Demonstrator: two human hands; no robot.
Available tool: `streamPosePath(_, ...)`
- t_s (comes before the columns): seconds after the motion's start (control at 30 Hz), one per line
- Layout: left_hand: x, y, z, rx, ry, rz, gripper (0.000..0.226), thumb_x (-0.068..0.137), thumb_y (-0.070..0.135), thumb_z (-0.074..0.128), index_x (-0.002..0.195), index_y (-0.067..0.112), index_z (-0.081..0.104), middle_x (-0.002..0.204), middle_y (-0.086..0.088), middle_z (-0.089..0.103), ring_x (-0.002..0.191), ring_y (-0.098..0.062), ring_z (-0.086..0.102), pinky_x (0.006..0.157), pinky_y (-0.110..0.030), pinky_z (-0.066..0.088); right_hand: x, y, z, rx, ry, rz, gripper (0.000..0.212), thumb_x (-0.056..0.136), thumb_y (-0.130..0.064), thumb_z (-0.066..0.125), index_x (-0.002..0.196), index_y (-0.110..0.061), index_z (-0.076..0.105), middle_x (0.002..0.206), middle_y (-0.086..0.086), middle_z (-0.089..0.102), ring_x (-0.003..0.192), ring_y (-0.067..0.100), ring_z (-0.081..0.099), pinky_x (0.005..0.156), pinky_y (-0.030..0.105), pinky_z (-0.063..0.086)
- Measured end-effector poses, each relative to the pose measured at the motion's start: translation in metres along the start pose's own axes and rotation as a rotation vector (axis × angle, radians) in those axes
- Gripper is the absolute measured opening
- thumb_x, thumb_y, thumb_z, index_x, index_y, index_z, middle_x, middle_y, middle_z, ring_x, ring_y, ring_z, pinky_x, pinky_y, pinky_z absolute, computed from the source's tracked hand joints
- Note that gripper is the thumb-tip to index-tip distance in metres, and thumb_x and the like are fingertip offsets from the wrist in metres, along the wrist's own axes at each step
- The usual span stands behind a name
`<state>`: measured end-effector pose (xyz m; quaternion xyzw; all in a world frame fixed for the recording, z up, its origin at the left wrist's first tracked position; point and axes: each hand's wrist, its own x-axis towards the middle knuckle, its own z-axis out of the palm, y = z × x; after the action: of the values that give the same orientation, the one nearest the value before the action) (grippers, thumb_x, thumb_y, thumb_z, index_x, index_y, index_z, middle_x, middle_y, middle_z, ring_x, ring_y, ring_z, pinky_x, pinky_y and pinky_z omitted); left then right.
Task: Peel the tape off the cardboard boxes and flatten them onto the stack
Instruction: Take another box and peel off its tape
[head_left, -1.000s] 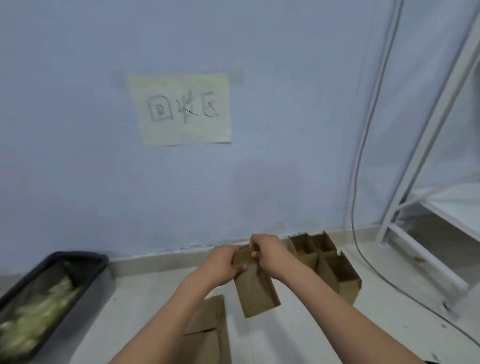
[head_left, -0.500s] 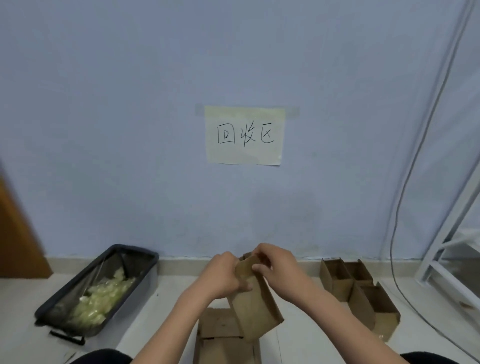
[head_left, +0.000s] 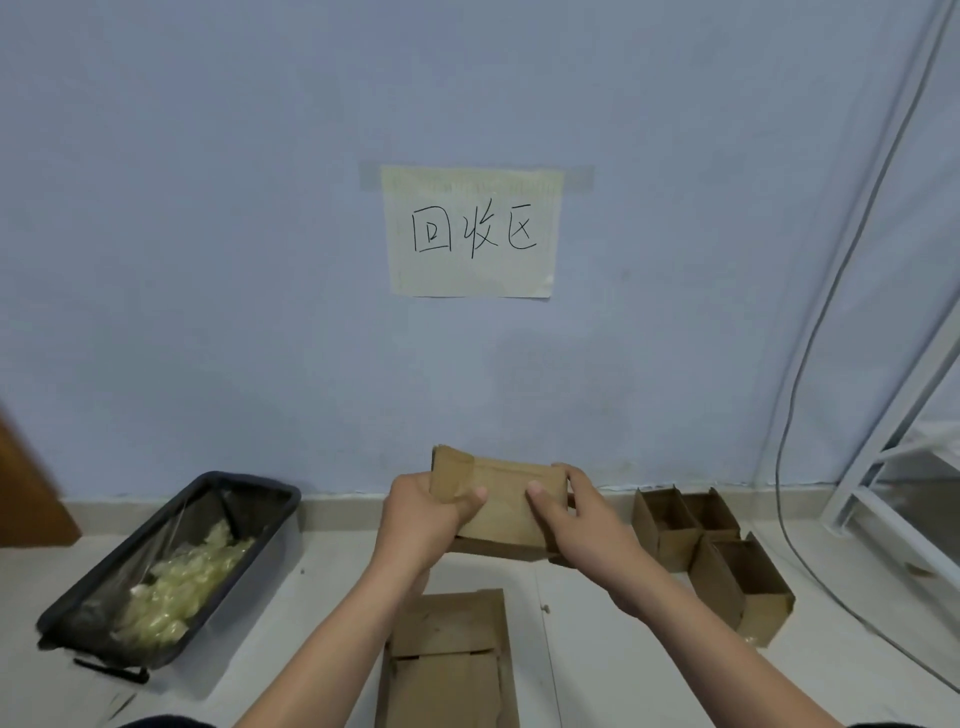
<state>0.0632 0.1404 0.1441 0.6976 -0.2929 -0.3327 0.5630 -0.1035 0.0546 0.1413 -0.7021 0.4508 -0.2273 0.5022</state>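
- Both hands hold one cardboard box (head_left: 506, 506) up in front of the wall, above the floor, long side roughly level.
- Left hand (head_left: 421, 519) grips the box's left end; thumb lies on the front face, other fingers curled round behind, out of sight.
- Right hand (head_left: 582, 519) grips the right end; thumb pressed on the front face, fingers wrapped round the right edge.
- A flap on the left end of the box sticks up above the left hand.
- Stack of flattened cardboard (head_left: 449, 660) lies on the floor right below the hands, between the forearms.
- Open boxes (head_left: 711, 551) sit in a cluster on the floor to the right, near the wall.
- Black bin (head_left: 249, 499) lined with clear plastic at left holds a heap of crumpled pale tape (head_left: 182, 587).
- Paper sign (head_left: 472, 234) with handwriting taped on the wall.
- White rack (head_left: 883, 426) and a cable (head_left: 795, 405) at far right.
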Motion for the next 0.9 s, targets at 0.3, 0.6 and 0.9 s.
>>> streamPosePath(0.3, -0.021, -0.006, -0.001, -0.221, -0.193, -0.104, 0.029, 0.083, 0.016, 0.084, 0.109, 0.005, 0.075, 0.101, -0.008, 0.079, 0.096, -0.026, 0.076, 0.093, -0.041, 0.058, -0.018, -0.003, -0.002, -0.053, 0.08, -0.152, 0.055, 0.097, -0.022, 0.048, 0.15, -0.031, 0.037, 0.134, -0.017, 0.05, 0.103, -0.001, 0.057, 0.084, 0.018, 0.045)
streamPosePath(0.6, -0.03, 0.001, 0.006, -0.17, -0.177, 0.073, 0.014, 0.088, 0.016, 0.079, 0.1, 0.008, 0.078, 0.096, -0.006, 0.08, 0.09, -0.024, 0.077, 0.076, -0.035, 0.058, -0.028, -0.008, 0.004, -0.257, 0.332, -0.304, 0.076, 0.091, -0.037, 0.065, 0.156, -0.02, 0.029, 0.135, -0.005, 0.056, 0.125, 0.012, 0.049, 0.103, 0.025, 0.042)
streamPosePath(0.9, -0.032, -0.003, 0.01, -0.078, -0.151, 0.162, 0.008, 0.088, 0.018, 0.079, 0.084, 0.016, 0.073, 0.065, 0.013, 0.069, 0.061, -0.003, 0.064, 0.053, -0.021, 0.047, -0.027, -0.005, 0.01, -0.333, 0.346, -0.307, 0.071, 0.092, -0.03, 0.064, 0.154, -0.017, 0.032, 0.133, 0.004, 0.057, 0.122, 0.019, 0.052, 0.103, 0.031, 0.044)
